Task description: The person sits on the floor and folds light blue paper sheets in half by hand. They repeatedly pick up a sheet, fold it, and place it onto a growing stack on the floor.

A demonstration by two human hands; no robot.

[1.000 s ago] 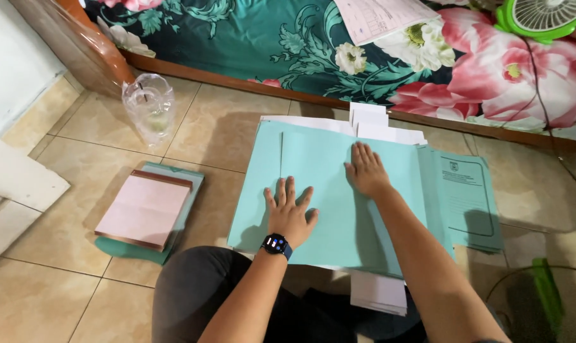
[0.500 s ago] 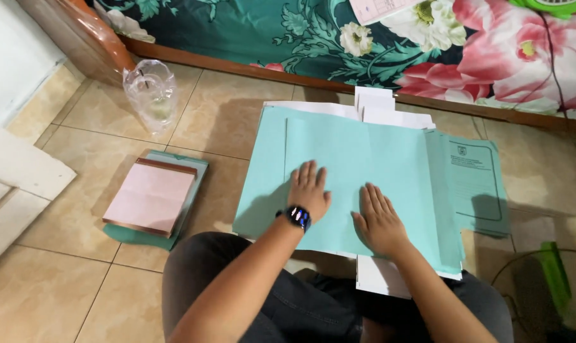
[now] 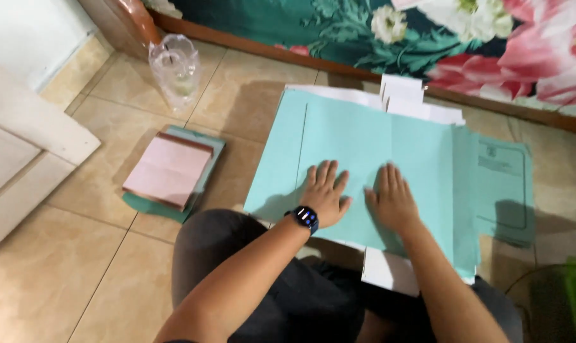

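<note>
White panel: a white door or cabinet front (image 3: 21, 159) fills the 9 o'clock edge, standing on the tan floor tiles (image 3: 65, 279).
Plastic bag: a clear crumpled bag (image 3: 175, 68) sits at 11 o'clock, near a wooden bed frame (image 3: 129, 25).
Pink stack: pink sheets (image 3: 168, 171) lie on a teal folder (image 3: 206, 166), well apart from the hands, at their 9 o'clock.
Left hand: the left hand (image 3: 325, 194) lies flat, palm down, fingers spread wide and gripping nothing, on the lower part of the large light-teal folder (image 3: 364, 146); a dark smartwatch (image 3: 306, 218) is on its wrist.
Large folder: it lies flat on the floor in front of the person's knees, its far edge toward 12 o'clock.
Right hand: the right hand (image 3: 393, 200) is just beside the left, at its 3 o'clock, flat with fingers close together, holding nothing.
White papers: sheets (image 3: 402, 95) stick out past the folder's far edge; more (image 3: 389, 270) show at 6 o'clock.
Second folder: another light-teal folder (image 3: 504, 190) lies at 3 o'clock, partly under the large one.
Bedspread: floral fabric (image 3: 427, 32) runs along 12 o'clock.
</note>
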